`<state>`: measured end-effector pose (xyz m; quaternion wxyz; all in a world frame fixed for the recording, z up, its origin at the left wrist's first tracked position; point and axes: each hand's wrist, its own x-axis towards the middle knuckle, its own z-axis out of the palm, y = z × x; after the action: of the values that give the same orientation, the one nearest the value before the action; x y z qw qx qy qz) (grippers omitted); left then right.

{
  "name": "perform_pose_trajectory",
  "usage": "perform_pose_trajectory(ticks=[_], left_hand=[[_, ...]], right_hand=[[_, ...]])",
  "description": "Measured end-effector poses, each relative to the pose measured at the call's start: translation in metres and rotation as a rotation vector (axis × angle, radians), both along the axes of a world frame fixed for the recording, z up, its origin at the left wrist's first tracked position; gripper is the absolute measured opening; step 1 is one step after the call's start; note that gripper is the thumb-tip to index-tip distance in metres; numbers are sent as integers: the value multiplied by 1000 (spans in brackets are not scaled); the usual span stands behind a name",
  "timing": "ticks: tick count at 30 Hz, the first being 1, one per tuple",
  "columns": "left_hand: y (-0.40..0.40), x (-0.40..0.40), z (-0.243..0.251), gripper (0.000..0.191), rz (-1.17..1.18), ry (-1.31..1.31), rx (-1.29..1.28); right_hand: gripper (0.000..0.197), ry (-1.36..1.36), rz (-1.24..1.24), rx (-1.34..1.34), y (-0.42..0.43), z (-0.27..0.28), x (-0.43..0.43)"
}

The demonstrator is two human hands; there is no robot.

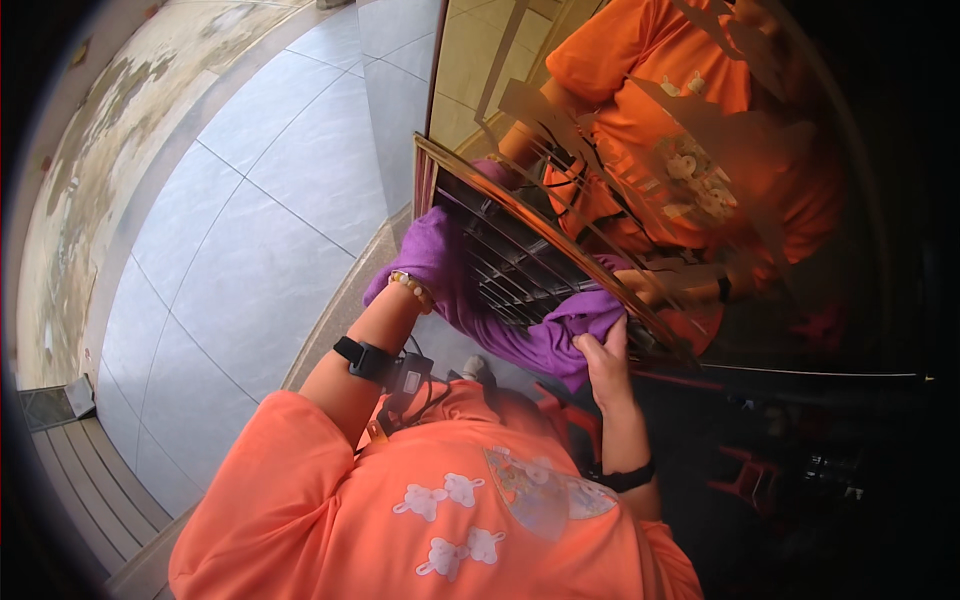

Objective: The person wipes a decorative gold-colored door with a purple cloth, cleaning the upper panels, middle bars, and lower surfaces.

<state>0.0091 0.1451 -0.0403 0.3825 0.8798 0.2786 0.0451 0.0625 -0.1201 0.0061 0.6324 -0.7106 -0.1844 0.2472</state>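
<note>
A purple cloth [495,337] hangs between my two hands in front of a metal grille or slatted panel [517,262]. My left hand [420,259] is wrapped in the cloth at the frame's left edge, so its fingers are hidden; a beaded bracelet [409,285] is on that wrist. My right hand [604,352] grips the bunched other end of the cloth near the lower right of the grille. Above the grille stands a dark reflective glass panel [675,247] with an etched pattern, which mirrors my orange shirt and arms.
Pale tiled floor [247,225] extends at the left, bordered by a stone edge strip [330,322]. Red plastic stools [750,480] stand in the dark area at the right, and part of another is beyond my body. Slatted boards [97,487] lie at the lower left.
</note>
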Motion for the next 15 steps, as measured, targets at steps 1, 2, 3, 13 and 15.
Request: perform_pose_trajectory(ticks=[1,2,3,13,15], left_hand=[[-3,-3,5,20,54,-49,-25],[-4,-4,-1,20,63,-48,-25],[-5,-3,-13,23,26,-112,26],[-1,1,0,21,117,-72,-80],[8,1,13,23,-6,60,-40]], right_hand=[[66,3,-19,23,1,-1,-1],[65,7,-38,47,1,-2,-2],[65,8,-29,47,2,-1,-3],[63,40,-38,40,5,3,-4],[64,24,-46,42,3,1,-4]])
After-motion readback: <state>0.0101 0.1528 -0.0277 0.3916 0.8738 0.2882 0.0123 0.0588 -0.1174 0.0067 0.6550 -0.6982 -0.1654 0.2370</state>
